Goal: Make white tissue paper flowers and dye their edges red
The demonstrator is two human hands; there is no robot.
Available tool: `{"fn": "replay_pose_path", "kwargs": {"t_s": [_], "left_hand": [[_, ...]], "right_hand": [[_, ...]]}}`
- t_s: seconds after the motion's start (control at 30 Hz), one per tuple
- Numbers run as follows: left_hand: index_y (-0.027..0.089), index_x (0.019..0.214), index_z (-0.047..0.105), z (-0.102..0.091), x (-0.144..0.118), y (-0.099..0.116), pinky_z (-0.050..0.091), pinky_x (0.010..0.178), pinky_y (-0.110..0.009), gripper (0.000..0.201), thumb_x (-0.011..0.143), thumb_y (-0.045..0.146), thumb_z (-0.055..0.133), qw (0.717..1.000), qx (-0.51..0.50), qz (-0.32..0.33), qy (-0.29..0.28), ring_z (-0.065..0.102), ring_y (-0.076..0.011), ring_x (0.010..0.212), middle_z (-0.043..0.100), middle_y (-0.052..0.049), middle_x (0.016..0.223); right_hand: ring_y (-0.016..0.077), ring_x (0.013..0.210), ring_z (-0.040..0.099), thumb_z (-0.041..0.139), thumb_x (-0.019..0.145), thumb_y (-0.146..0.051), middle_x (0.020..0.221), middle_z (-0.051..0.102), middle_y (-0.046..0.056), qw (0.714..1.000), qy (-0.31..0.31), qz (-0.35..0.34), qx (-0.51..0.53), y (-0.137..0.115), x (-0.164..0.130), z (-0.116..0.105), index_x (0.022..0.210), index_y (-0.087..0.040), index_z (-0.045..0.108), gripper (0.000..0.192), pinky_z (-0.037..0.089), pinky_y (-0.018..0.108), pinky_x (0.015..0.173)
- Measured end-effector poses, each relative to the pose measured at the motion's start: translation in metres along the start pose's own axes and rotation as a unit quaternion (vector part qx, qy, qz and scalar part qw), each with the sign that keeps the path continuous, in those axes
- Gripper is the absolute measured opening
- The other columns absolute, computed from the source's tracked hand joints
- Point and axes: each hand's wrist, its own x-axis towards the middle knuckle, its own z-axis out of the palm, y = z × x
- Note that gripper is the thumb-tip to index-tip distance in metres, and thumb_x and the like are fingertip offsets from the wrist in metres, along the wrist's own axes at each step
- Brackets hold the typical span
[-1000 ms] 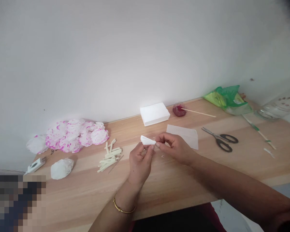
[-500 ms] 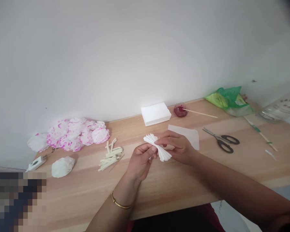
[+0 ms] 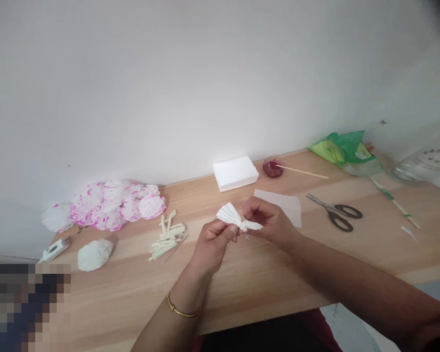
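Observation:
Above the wooden table [image 3: 264, 274] both my hands hold a white pleated tissue [image 3: 230, 214], pinched at its middle so it fans out. My left hand [image 3: 213, 240], with a gold bangle on the wrist, grips the centre from below. My right hand [image 3: 269, 220] pinches the tissue's right half, which sticks out between its fingers. A flat sheet of white tissue [image 3: 284, 204] lies just behind my right hand.
Pink-edged paper flowers [image 3: 113, 204] and a plain white one [image 3: 94, 254] lie at left, with cut cream strips [image 3: 166, 238]. A white tissue stack [image 3: 235, 173], red dye cup with stick [image 3: 272, 167], scissors [image 3: 335, 213], green bag [image 3: 346, 149] and glass jar [image 3: 421, 166] stand behind.
The folded tissue was a small wedge between my fingers; it has opened into a bow-shaped fan, and my right hand has closed over its right half.

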Motion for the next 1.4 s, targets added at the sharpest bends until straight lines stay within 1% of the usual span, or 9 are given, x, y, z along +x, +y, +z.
{"fn": "replay_pose_path", "kwargs": {"t_s": [0.1, 0.2, 0.37, 0.5, 0.67, 0.87, 1.13, 1.27, 1.4], "left_hand": [[0.014, 0.060, 0.064, -0.005, 0.001, 0.000, 0.038, 0.063, -0.024, 0.029, 0.074, 0.040, 0.067, 0.998, 0.053, 0.015, -0.005, 0.046, -0.0119, 0.062, 0.053, -0.001, 0.060], [0.014, 0.071, 0.069, -0.008, 0.001, 0.004, 0.038, 0.065, -0.024, 0.027, 0.076, 0.040, 0.064, 0.996, 0.085, 0.014, -0.037, 0.045, -0.0123, 0.064, 0.052, -0.002, 0.062], [0.016, 0.089, 0.072, -0.008, 0.000, 0.011, 0.037, 0.063, -0.024, 0.032, 0.077, 0.043, 0.062, 0.992, 0.085, -0.018, -0.093, 0.042, -0.0124, 0.064, 0.050, -0.001, 0.063], [0.016, 0.085, 0.071, -0.009, 0.001, 0.007, 0.037, 0.068, -0.026, 0.027, 0.076, 0.040, 0.063, 0.993, 0.065, -0.010, -0.094, 0.044, -0.0128, 0.066, 0.052, -0.001, 0.065], [0.014, 0.074, 0.066, -0.011, 0.003, 0.003, 0.034, 0.066, -0.023, 0.020, 0.079, 0.033, 0.061, 0.992, 0.044, -0.040, -0.111, 0.041, -0.0104, 0.065, 0.051, 0.000, 0.066], [0.014, 0.076, 0.063, -0.014, 0.005, 0.010, 0.038, 0.070, -0.026, 0.027, 0.083, 0.039, 0.055, 0.984, 0.133, -0.009, -0.121, 0.048, -0.0140, 0.070, 0.053, -0.001, 0.068], [0.015, 0.083, 0.060, -0.018, 0.008, 0.017, 0.040, 0.079, -0.028, 0.027, 0.090, 0.036, 0.045, 0.960, 0.237, 0.052, -0.139, 0.053, -0.0163, 0.083, 0.059, -0.004, 0.083], [0.014, 0.077, 0.057, -0.017, 0.008, 0.013, 0.040, 0.070, -0.026, 0.029, 0.089, 0.038, 0.046, 0.973, 0.168, -0.009, -0.155, 0.051, -0.0124, 0.067, 0.055, -0.002, 0.072], [0.016, 0.076, 0.053, -0.014, 0.006, 0.004, 0.040, 0.067, -0.026, 0.023, 0.085, 0.037, 0.051, 0.988, 0.044, -0.068, -0.130, 0.048, -0.0105, 0.064, 0.046, 0.003, 0.066]], "right_hand": [[0.0082, 0.059, 0.046, 0.083, 0.058, -0.032, 0.072, 0.046, -0.005, 0.988, -0.004, 0.120, 0.094, 0.004, 0.001, 0.005, 0.086, -0.021, 0.049, 0.045, 0.042, 0.022, 0.054], [0.0101, 0.065, 0.050, 0.081, 0.059, -0.034, 0.075, 0.051, -0.003, 0.972, -0.078, 0.177, 0.135, 0.005, 0.003, 0.006, 0.090, -0.019, 0.052, 0.045, 0.045, 0.025, 0.060], [0.0152, 0.081, 0.053, 0.079, 0.063, -0.034, 0.086, 0.055, 0.002, 0.968, -0.124, 0.163, 0.148, 0.000, 0.003, 0.004, 0.086, -0.017, 0.062, 0.033, 0.045, 0.029, 0.070], [0.0125, 0.073, 0.052, 0.081, 0.061, -0.031, 0.079, 0.052, -0.001, 0.957, -0.124, 0.168, 0.203, 0.003, 0.001, 0.005, 0.080, -0.017, 0.063, 0.030, 0.044, 0.027, 0.067], [0.0114, 0.069, 0.054, 0.079, 0.064, -0.026, 0.077, 0.052, -0.002, 0.944, -0.127, 0.180, 0.246, 0.007, 0.000, 0.007, 0.082, -0.018, 0.059, 0.028, 0.045, 0.027, 0.066], [0.0109, 0.070, 0.053, 0.078, 0.066, -0.023, 0.078, 0.057, -0.001, 0.964, -0.117, 0.143, 0.189, 0.008, 0.001, 0.006, 0.082, -0.018, 0.058, 0.026, 0.043, 0.025, 0.064], [0.0141, 0.071, 0.058, 0.073, 0.072, -0.032, 0.076, 0.062, 0.001, 0.966, -0.086, 0.182, 0.163, 0.002, 0.003, 0.003, 0.090, -0.018, 0.061, 0.026, 0.044, 0.028, 0.067], [0.0171, 0.066, 0.063, 0.067, 0.078, -0.033, 0.066, 0.063, 0.000, 0.957, -0.133, 0.173, 0.191, 0.000, 0.003, 0.002, 0.091, -0.018, 0.059, 0.022, 0.047, 0.034, 0.071], [0.0170, 0.069, 0.064, 0.070, 0.075, -0.031, 0.076, 0.066, 0.001, 0.952, -0.109, 0.198, 0.206, 0.002, 0.003, 0.003, 0.091, -0.019, 0.062, 0.021, 0.049, 0.034, 0.072]]}}
